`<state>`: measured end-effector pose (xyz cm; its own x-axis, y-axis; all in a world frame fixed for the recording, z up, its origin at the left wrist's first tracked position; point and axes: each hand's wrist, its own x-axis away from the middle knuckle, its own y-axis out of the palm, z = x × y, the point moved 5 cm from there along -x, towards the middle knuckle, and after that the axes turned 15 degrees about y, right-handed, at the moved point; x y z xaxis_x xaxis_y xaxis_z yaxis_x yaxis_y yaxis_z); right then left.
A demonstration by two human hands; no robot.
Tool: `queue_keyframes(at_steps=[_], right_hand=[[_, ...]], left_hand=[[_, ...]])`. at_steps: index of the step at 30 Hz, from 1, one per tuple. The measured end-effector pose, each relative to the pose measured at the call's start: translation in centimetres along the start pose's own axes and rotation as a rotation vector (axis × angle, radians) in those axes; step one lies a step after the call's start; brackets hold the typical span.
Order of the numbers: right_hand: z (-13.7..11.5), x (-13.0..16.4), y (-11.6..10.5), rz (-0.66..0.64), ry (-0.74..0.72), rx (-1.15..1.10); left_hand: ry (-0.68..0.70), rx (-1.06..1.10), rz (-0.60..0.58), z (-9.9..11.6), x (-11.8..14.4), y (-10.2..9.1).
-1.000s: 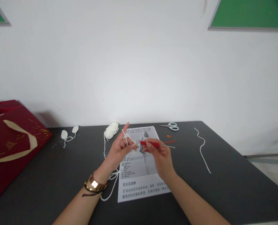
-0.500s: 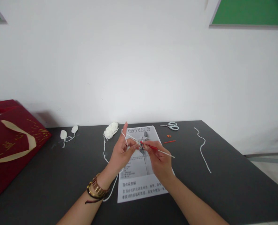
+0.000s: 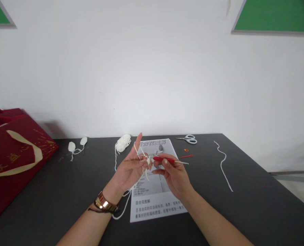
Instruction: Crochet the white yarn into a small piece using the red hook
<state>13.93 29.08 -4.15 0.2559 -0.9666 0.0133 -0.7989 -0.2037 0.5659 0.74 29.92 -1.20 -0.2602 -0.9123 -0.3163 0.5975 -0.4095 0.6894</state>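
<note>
My left hand (image 3: 133,167) pinches a small piece of white crochet work (image 3: 148,160) between thumb and fingers. Its index finger points up, with white yarn looped over it. A red-handled crochet hook (image 3: 164,159) is gripped in my right hand (image 3: 174,172), its metal tip reaching left to the crochet work. Below the left hand a short yarn tail dangles. The yarn runs down past the left wrist, and a ball of white yarn (image 3: 123,142) lies behind that hand. Under both hands is a printed pattern sheet (image 3: 157,208), partly covered by them.
Two small white crocheted pieces (image 3: 71,147) joined by yarn lie at the back left, near a dark red gift bag (image 3: 16,150). Right of the sheet are scissors (image 3: 190,139), an orange stitch marker (image 3: 186,150), and a red needle (image 3: 187,156). A loose yarn strand (image 3: 223,164) lies further right.
The hook has turned more level, its tip now further left at the crochet work. My left hand has rolled palm-up, showing the white piece and its tail. The view has shifted slightly.
</note>
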Motion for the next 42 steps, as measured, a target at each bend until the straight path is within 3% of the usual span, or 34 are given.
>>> queue_keyframes(at_steps=[3,7,17,31,42], right_hand=[[0.5,-0.3,0.2,-0.073,0.135,-0.151],[-0.2,-0.2,0.2,-0.107,0.15,-0.182],[-3.3,0.4,-0.1,-0.102,-0.027,-0.005],[-4.6,1.0,-0.3,-0.122,-0.141,0.152],[-6.4,3.1,0.7,-0.095,-0.442,0.601]], left_hand=[[0.002,-0.039,-0.067,0.6,0.1,0.4],[0.001,-0.078,-0.127,1.1,0.3,0.9],[-0.005,-0.113,-0.208,1.5,0.5,0.9],[-0.02,-0.151,-0.233,1.6,0.6,0.6],[0.0,-0.276,-0.223,1.8,0.3,-0.1]])
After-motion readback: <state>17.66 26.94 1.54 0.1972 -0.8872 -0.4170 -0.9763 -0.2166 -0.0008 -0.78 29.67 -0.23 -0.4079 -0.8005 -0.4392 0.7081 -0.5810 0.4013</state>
